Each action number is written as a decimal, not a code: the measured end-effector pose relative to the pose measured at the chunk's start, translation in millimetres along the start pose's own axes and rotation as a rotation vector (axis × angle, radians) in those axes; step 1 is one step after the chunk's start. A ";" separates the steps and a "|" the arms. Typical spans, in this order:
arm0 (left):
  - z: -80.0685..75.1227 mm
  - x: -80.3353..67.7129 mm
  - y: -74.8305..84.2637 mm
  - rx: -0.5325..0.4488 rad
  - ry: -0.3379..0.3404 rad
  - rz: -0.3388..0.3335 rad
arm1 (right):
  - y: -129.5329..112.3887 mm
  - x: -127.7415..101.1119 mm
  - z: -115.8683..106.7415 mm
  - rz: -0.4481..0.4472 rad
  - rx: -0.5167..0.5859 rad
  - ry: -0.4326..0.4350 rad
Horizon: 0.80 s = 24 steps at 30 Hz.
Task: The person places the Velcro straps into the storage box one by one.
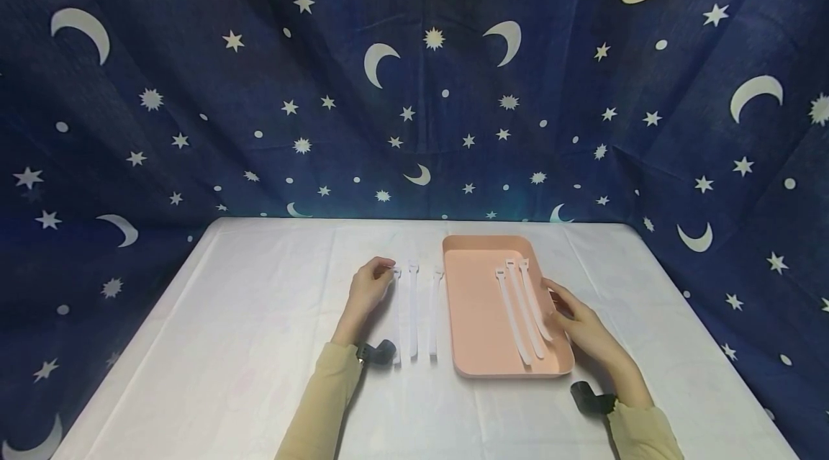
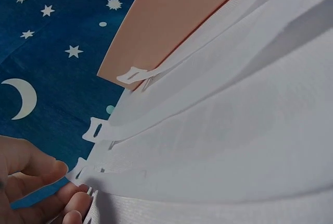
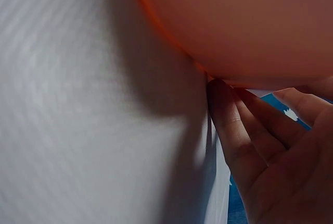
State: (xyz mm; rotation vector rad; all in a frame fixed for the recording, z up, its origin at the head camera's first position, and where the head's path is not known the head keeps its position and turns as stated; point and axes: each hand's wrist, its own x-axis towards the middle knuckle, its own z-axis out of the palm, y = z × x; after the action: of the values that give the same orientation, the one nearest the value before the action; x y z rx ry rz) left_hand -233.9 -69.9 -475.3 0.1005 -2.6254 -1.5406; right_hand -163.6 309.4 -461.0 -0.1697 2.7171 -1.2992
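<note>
Pale-yellow cloth sleeves (image 1: 317, 402) reach over a white-covered tabletop (image 1: 259, 330), the left one ending in a left hand (image 1: 370, 292) whose thumb and fingertips pinch the slotted head of a long, flat white strap (image 1: 397, 327), probably because that end lifts most readily. The strap lies just right of the palm, its tail pointing away from the tabletop's far edge. Two matching white straps (image 1: 414, 316) (image 1: 435, 316) follow, set apart, likely so each can be taken singly; the last sits just beside the left wall of a shallow pink rectangular tray (image 1: 469, 301). Three more white straps (image 1: 525, 309) slant along the tray's right side, heads toward its far edge. Gripping the right rim between thumb and fingers, the right hand (image 1: 586, 327) apparently steadies the tray.
</note>
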 end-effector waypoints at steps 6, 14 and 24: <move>0.6 0.2 0.5 -0.014 0.015 -0.004 | 1.1 0.2 -0.1 0.017 0.015 -0.003; 0.8 1.4 2.8 -0.061 0.037 -0.002 | 0.8 0.3 -0.9 0.015 0.027 -0.006; 2.8 1.8 3.1 -0.097 0.089 0.030 | 2.0 1.0 -0.4 0.010 0.024 -0.002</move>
State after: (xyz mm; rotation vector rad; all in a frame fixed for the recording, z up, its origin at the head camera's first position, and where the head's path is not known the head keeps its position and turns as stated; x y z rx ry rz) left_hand -235.9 -66.2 -473.8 0.1184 -2.4691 -1.6118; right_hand -164.8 310.8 -462.4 -0.1542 2.6964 -1.3272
